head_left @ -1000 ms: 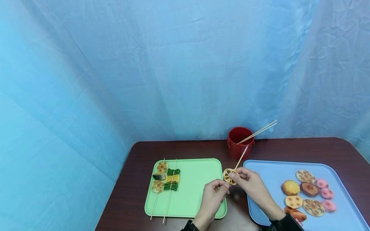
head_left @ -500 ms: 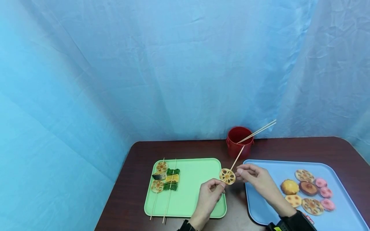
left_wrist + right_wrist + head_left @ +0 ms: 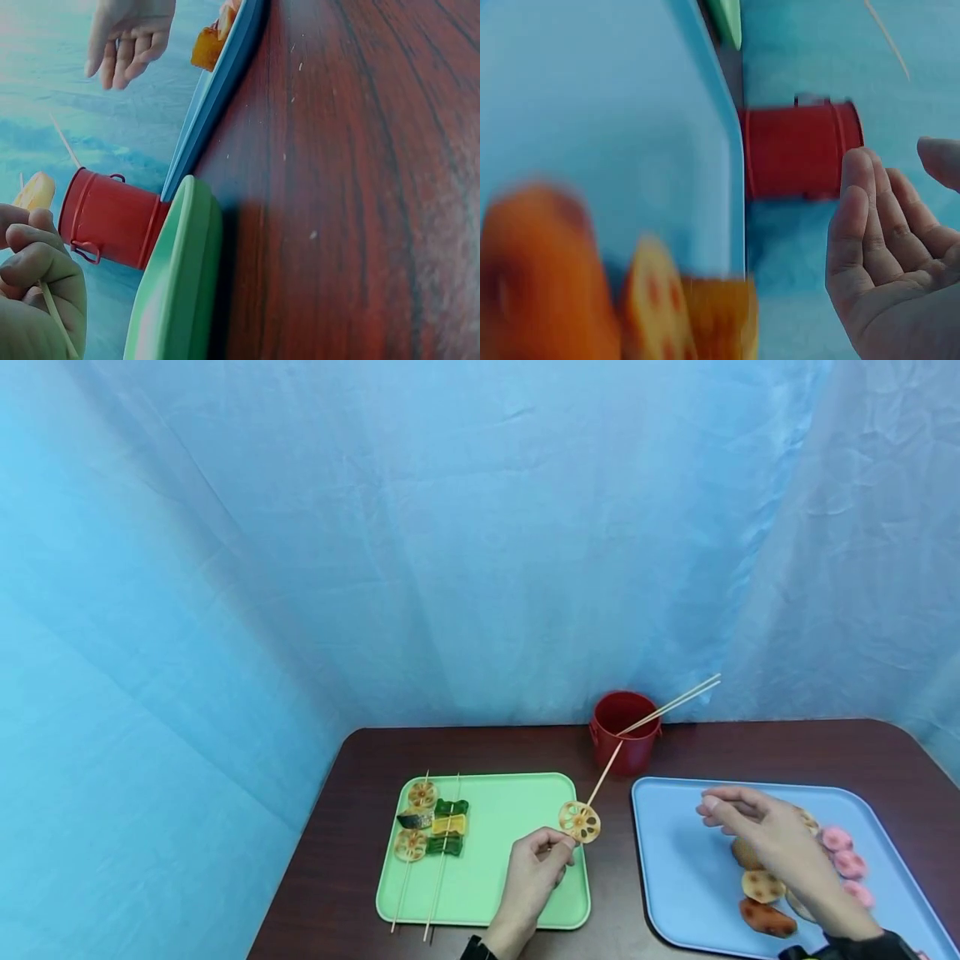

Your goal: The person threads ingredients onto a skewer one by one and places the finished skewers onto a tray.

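My left hand (image 3: 531,877) pinches a bamboo skewer (image 3: 604,774) just below a lotus root slice (image 3: 580,822) threaded on it. In the left wrist view the skewer's lower end (image 3: 57,319) comes out beneath the curled fingers. The bare upper end slants up toward the red bucket. My right hand (image 3: 772,843) is over the blue tray (image 3: 682,893), fingers loosely bent and holding nothing; the right wrist view shows its empty palm (image 3: 900,262). Under and around it lie a brown sausage-like piece (image 3: 767,918), a pale spotted slice (image 3: 762,886) and several pink rings (image 3: 850,864), some pieces partly hidden by the forearm.
On the green tray (image 3: 510,793) lie two loaded skewers, one with lotus slices (image 3: 410,845), the other with green and yellow pieces (image 3: 448,824). Behind, a red bucket (image 3: 625,752) holds thin skewers (image 3: 675,700) leaning right. A blue curtain (image 3: 480,543) hangs behind the table.
My right hand has let go of the lotus slice and moved right over the blue tray. My left hand, with the skewer and slice, has shifted slightly left.
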The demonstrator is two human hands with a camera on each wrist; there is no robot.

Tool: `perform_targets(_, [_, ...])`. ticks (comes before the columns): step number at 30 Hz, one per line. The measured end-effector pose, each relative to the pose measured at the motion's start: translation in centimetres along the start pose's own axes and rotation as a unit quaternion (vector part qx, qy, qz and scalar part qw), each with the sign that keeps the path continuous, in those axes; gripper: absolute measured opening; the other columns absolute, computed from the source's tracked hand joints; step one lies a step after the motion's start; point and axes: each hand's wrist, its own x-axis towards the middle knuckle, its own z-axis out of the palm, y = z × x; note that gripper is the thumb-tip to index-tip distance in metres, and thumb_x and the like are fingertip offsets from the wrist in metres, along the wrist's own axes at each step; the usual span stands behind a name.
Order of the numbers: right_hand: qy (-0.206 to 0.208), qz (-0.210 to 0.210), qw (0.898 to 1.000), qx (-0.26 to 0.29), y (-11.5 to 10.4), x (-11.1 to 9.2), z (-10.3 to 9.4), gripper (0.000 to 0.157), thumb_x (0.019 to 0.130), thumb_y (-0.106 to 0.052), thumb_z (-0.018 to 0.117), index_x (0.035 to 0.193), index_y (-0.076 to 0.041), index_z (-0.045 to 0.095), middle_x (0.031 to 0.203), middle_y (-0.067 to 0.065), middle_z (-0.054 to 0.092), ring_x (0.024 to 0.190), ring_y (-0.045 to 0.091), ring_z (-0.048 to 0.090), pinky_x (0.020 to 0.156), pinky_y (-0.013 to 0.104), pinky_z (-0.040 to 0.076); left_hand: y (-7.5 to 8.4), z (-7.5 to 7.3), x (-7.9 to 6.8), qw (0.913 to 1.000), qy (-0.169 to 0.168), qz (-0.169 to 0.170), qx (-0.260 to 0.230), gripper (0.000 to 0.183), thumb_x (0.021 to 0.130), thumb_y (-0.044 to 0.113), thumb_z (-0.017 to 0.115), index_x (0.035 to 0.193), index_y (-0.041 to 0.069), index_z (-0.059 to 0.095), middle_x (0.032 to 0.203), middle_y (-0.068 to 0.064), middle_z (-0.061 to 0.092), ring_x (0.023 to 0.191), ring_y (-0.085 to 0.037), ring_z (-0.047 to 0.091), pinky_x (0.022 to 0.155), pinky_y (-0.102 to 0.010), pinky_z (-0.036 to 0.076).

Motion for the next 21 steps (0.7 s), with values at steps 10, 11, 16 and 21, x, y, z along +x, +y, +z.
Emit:
perform_targets(10, [0.010,0.001,0.992,-0.125,2.8,-0.2,-3.7,0.075,0.089,-0.065,0.048,0.124,0.000,0.058,0.110,0.018,0.068,0.099,0.037,0.064,0.068,0.043,0.054,-0.1,-0.4,0.0,0.9999,0.007,-0.007,0.002,0.023,0.087,0.021,0.067,0.090,-0.002,0.070,0.068,0.001,0.059,0.049,-0.004,0.042,0.045,-0.016,0.030])
perform_targets(11, [0.015,-0.003,0.990,-0.140,3.0,-0.1,-3.8,0.075,0.088,-0.065,0.049,0.122,0.001,0.060,0.107,0.018,0.068,0.095,0.036,0.064,0.067,0.043,0.055,-0.2,-0.4,0.0,0.9999,0.008,-0.007,0.002,0.022,0.087,0.021,0.067,0.089,-0.001,0.070,0.068,0.001,0.059,0.049,-0.004,0.042,0.045,-0.016,0.030])
perform_targets(16, [0.009,-0.020,0.981,-0.191,3.7,0.2,-4.3,0.066,0.089,-0.057,0.057,0.113,0.004,0.064,0.095,0.014,0.070,0.081,0.027,0.066,0.065,0.043,0.055,-0.3,-0.6,0.0,0.9999,0.011,0.001,0.005,0.023,0.087,0.021,0.067,0.089,-0.002,0.070,0.067,0.001,0.059,0.050,-0.004,0.042,0.045,-0.016,0.030])
perform_targets(21, [-0.046,-0.011,0.968,-0.246,4.0,0.7,-4.3,0.067,0.086,-0.056,0.061,0.113,0.005,0.064,0.095,0.014,0.070,0.083,0.029,0.066,0.068,0.048,0.053,-0.3,-0.9,0.0,0.9998,0.016,0.006,0.012,0.030,0.087,0.021,0.068,0.090,-0.008,0.067,0.067,0.001,0.058,0.050,-0.004,0.042,0.045,-0.016,0.030])
